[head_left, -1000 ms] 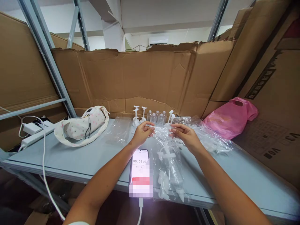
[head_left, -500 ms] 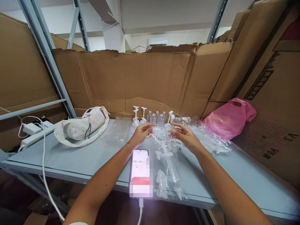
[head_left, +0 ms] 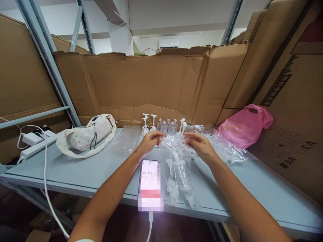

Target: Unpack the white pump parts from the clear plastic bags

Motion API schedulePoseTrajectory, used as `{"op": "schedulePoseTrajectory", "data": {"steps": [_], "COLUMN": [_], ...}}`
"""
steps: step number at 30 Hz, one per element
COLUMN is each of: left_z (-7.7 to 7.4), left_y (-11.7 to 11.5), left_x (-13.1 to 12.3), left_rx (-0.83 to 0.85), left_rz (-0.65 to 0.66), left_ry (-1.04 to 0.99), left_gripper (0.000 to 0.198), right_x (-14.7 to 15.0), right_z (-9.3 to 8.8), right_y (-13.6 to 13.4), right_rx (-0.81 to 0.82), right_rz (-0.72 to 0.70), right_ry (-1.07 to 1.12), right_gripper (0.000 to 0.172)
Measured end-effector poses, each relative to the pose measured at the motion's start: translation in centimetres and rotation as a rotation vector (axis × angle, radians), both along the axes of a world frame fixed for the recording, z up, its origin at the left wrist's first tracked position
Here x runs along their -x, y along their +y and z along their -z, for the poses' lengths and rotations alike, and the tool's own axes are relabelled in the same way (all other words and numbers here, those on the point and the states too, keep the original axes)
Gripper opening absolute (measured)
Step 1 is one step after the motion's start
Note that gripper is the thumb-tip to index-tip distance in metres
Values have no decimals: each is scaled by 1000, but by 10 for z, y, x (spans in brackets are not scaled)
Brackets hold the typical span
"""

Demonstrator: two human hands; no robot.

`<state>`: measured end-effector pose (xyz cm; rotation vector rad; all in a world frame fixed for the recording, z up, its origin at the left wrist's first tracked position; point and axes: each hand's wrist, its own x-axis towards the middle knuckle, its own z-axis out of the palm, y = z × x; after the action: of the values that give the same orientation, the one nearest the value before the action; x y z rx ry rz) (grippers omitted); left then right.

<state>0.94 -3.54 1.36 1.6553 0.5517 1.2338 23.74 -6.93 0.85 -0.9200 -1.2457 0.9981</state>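
My left hand [head_left: 149,141] and my right hand [head_left: 199,145] each pinch the top edge of a clear plastic bag [head_left: 178,174]. The bag hangs down onto the grey table [head_left: 75,171] and holds a large white plastic syringe with several small white parts. The two hands are a short way apart above the table's middle. Behind them stand several small clear bottles [head_left: 167,126] and white plungers [head_left: 148,122] in a row against the cardboard.
A phone [head_left: 149,183] showing a timer lies near the front edge, plugged into a white cable. A floral pouch [head_left: 87,136] lies left, a power strip [head_left: 32,148] beyond it. More clear bags [head_left: 224,149] and a pink bag [head_left: 243,126] lie right. Cardboard walls surround the table.
Both hands have kept their pinch on the bag's top edge; the bag has lifted slightly, so its lower end sits a little farther from the front edge.
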Motion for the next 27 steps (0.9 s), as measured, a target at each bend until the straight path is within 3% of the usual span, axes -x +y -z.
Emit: {"op": "schedulePoseTrajectory", "data": {"steps": [8,16,21,27], "left_z": [-4,-8,-6,0], "left_y": [-6,-11,-12,-8], "left_x": [2,3,0,-3], "left_rx": [-9,32,-2,138], "left_rz": [37,62,17,7], "left_ry": [60,56,103,30], "left_gripper": [28,18,23,37], "right_x": [1,4,5,2], "right_z": [0,-5,-2,5], "right_y": [-3,-7,-6,2], "right_rx": [44,45,41,4], "right_rz": [-28,-62,-50,33], "right_ry": [70,98,77,-80], "right_gripper": [27,15,30,34]}}
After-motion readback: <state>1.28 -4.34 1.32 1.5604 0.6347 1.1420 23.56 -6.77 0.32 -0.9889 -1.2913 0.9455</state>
